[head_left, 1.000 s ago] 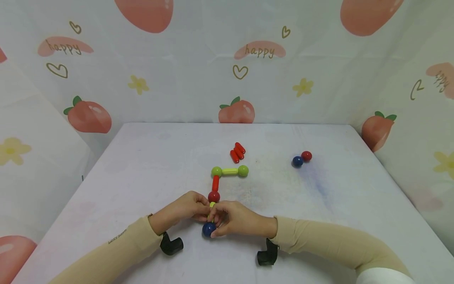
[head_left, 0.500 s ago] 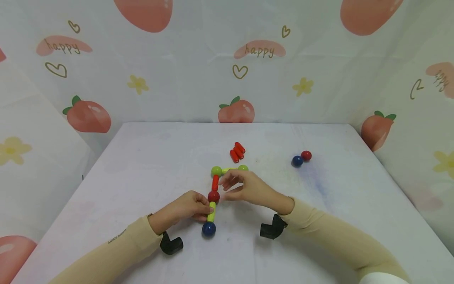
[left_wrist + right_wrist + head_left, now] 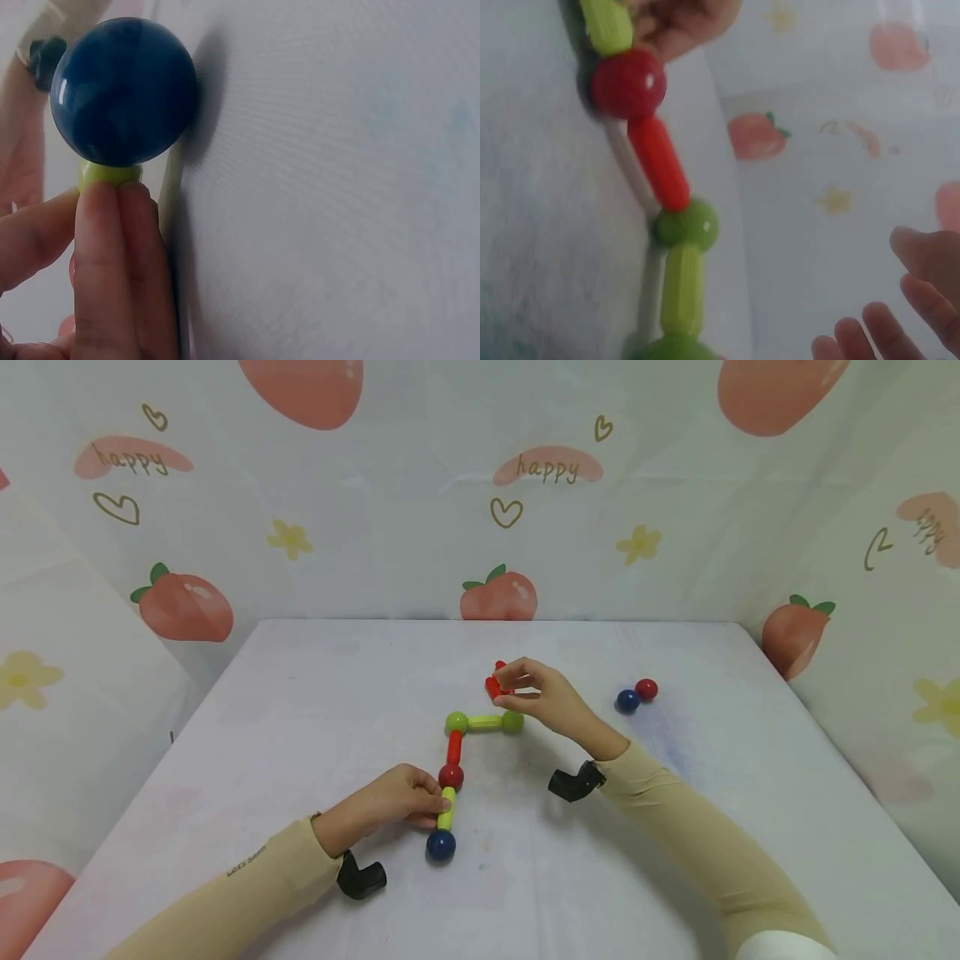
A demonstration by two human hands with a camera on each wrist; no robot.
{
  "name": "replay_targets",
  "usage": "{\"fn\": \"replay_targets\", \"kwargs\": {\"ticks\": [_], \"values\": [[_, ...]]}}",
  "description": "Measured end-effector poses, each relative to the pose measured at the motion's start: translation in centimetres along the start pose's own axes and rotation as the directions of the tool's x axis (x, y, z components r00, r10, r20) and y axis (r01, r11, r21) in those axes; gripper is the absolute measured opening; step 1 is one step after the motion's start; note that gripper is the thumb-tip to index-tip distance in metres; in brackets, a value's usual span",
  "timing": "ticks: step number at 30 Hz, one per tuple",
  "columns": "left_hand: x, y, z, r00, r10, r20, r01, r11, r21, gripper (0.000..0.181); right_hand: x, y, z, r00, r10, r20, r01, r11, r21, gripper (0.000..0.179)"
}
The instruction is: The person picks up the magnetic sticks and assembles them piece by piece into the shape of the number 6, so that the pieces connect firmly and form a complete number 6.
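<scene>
A chain of magnetic rods and balls lies on the table. From near to far run a blue ball [image 3: 441,846], a yellow-green rod [image 3: 446,817], a red ball [image 3: 451,777], a red rod [image 3: 454,747] and a green ball [image 3: 457,722]. There it bends right along a second yellow-green rod [image 3: 486,722] to another green ball [image 3: 513,722]. My left hand [image 3: 393,797] pinches the near yellow-green rod just behind the blue ball. Over the loose red rods [image 3: 492,687] is my right hand [image 3: 547,697], thumb and fingers apart, partly covering them.
A loose blue ball [image 3: 627,701] and a loose red ball [image 3: 647,690] sit side by side at the right rear of the white table [image 3: 337,693]. A patterned cloth [image 3: 390,485] rises behind the table's back edge. Each wrist wears a black camera mount.
My right hand has left the near yellow-green rod and travelled away, past the chain, to the loose red rods. My left hand keeps its pinch in the same place.
</scene>
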State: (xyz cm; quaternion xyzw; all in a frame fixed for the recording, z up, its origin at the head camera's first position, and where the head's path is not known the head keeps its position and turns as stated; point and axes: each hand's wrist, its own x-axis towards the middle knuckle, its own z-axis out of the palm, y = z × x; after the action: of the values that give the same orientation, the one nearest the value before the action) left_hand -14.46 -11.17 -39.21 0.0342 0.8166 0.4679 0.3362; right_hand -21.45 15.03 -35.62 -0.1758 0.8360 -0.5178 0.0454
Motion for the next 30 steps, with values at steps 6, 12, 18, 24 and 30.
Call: {"fn": "replay_targets", "kwargs": {"ticks": [6,12,18,24,30], "values": [[-0.2,0.2,0.0,1.000,0.005,0.008,-0.005,1.000,-0.008,0.017,2.1,1.9,-0.1,0.996,0.083,-0.022,-0.084,0.996,-0.027,0.041],[-0.2,0.3,0.0,1.000,0.006,0.009,-0.006,1.000,-0.006,0.018,4.0,2.6,0.4,0.988,0.155,-0.027,-0.157,0.984,-0.089,0.048],[-0.2,0.2,0.0,1.000,0.004,0.009,-0.004,1.000,-0.012,0.017,5.4,3.0,1.4,0.972,0.235,-0.022,-0.235,0.960,-0.153,0.051],[-0.3,0.3,0.0,1.000,0.008,0.014,-0.008,1.000,-0.009,0.018,6.2,3.0,2.0,0.962,0.272,-0.021,-0.271,0.940,-0.206,0.050],[-0.3,0.3,0.0,1.000,0.012,0.017,-0.012,1.000,-0.007,0.018,6.5,3.2,2.3,0.965,0.263,0.007,-0.256,0.944,-0.206,0.050]]}}
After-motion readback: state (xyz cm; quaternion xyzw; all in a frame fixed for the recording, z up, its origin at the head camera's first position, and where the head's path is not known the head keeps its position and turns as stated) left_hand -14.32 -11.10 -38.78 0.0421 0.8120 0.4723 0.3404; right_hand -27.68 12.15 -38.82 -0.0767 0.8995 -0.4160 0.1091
